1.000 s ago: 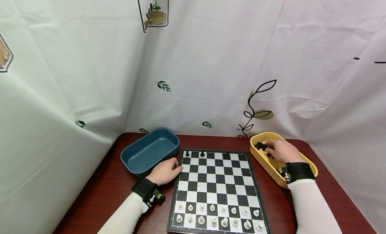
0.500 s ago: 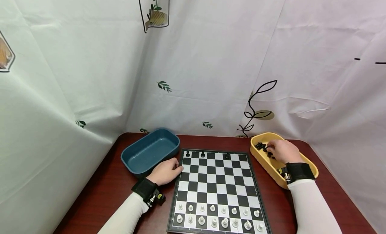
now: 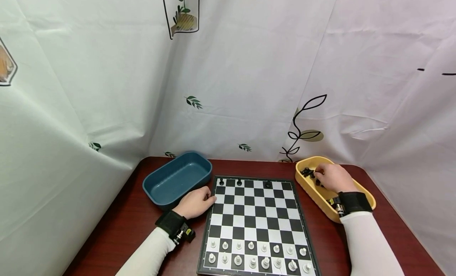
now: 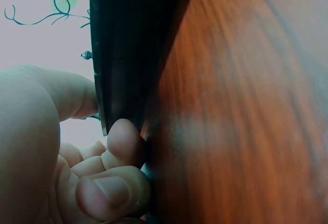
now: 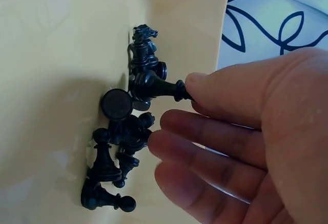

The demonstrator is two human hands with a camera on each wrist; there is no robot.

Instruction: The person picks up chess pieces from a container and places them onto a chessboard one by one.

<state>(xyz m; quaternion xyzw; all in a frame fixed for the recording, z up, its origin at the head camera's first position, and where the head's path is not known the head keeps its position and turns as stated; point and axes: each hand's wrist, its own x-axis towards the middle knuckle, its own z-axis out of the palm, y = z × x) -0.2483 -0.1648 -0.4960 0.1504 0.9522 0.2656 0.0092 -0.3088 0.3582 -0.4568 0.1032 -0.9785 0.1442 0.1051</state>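
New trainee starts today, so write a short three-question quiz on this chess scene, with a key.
1. True or false: the blue tray holds black chess pieces.
2. Multiple choice: the right hand is in A) the blue tray, B) the yellow tray, C) on the chessboard.
3. Fill in: the left hand rests at the chessboard's ____ edge.

Key: 1. False; it shows no pieces. 2. B; its fingers touch a black piece in the pile. 3. Left.
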